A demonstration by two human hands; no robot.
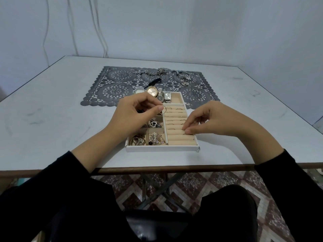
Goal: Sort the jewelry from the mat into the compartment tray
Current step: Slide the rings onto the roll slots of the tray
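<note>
Jewelry hoop (164,109), head view: a thin wire ring, probably light, springy and easily bent, best taken by its rim. The left hand (136,112) pinches it so between thumb and forefinger, above the tray (162,148) beside the ring rolls (180,137). Right hand (209,119): fingers (187,131) curled, tips pressed together on a lower roll; whether they hold a ring cannot be told. Watches (152,91) fill the tray's far row. Chains (157,72) lie on the mat (111,91), well apart from both hands, across the desk (52,110).
</note>
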